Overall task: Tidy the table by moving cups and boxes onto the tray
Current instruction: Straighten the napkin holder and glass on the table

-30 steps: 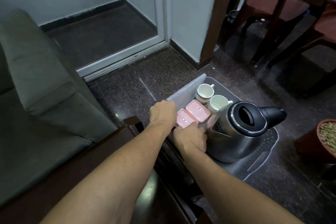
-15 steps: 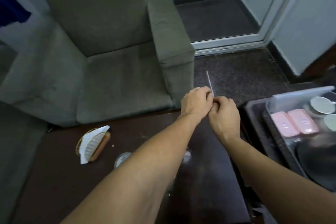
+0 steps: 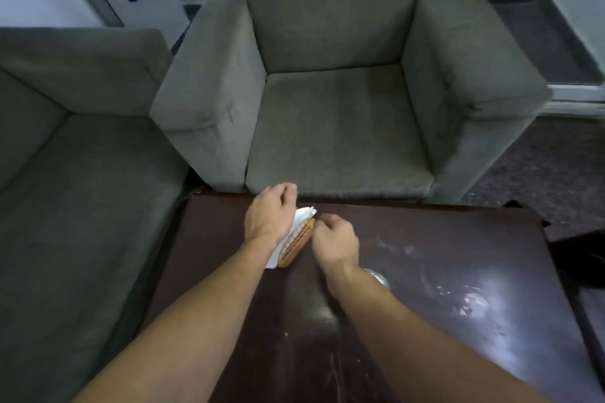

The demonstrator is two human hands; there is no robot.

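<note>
Table point(image 3: 425, 271), dark and glossy, fronts a grey armchair point(image 3: 337, 108). Both hands flank a small woven napkin holder point(image 3: 296, 244) near its far edge: left hand point(image 3: 268, 216) curled over the white napkins point(image 3: 302, 217), right hand point(image 3: 334, 240) touching the holder's side, grip unclear. Glass point(image 3: 376, 276) peeks beside the right wrist.
</note>
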